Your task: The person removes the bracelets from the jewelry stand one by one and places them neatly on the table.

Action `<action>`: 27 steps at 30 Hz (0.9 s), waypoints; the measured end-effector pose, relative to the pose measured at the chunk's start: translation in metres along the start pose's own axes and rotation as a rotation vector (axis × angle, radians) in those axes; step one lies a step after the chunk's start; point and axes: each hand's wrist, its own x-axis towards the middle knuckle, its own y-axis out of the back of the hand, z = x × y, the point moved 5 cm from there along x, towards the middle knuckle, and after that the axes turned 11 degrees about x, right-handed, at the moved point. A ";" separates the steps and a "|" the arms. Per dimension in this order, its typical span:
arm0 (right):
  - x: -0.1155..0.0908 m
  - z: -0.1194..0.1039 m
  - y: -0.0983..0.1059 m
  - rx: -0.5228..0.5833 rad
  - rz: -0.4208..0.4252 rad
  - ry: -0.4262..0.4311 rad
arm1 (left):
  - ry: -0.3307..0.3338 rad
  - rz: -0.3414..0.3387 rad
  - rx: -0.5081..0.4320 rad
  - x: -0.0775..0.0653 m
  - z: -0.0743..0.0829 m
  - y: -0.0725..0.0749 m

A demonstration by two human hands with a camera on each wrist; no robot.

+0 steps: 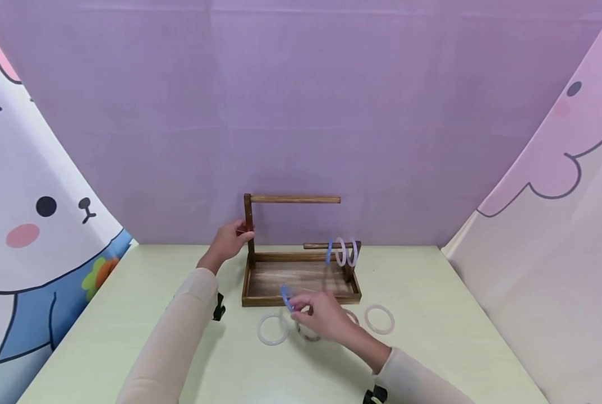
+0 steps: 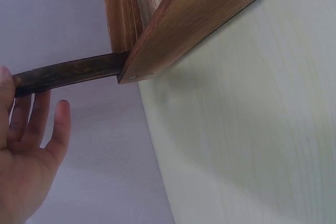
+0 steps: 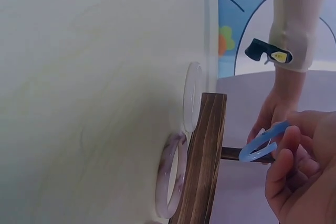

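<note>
My right hand (image 1: 326, 317) pinches a blue bangle (image 1: 285, 296) between thumb and fingers, above the front edge of a brown wooden bangle stand (image 1: 270, 301). The stand has a tray base, a tall post with a long upper rod (image 1: 295, 199), and a short lower rod (image 1: 313, 246). With thumb and fingers on either side, my left hand (image 1: 228, 240) holds the tall post (image 2: 68, 74). Another blue bangle (image 1: 329, 252) and two pale lavender bangles (image 1: 340, 262) hang on the lower rod. Nothing hangs on the upper rod.
In front of the stand lie a whitish translucent bangle (image 1: 272, 342) and a mottled purple bangle (image 3: 164, 182), partly hidden by my right hand in the head view. A pale pink bangle (image 1: 380, 332) lies to the right. Behind the table (image 1: 422, 348) hangs a purple cloth (image 1: 331, 112).
</note>
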 end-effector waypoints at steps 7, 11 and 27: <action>-0.007 -0.002 -0.006 0.020 -0.073 -0.002 | -0.005 0.000 0.010 -0.002 0.002 0.001; -0.012 -0.002 -0.009 -0.001 -0.117 0.004 | -0.001 -0.006 0.016 -0.002 0.002 0.002; -0.028 -0.007 -0.026 -0.084 -0.309 0.149 | -0.002 -0.002 0.022 -0.006 0.007 0.008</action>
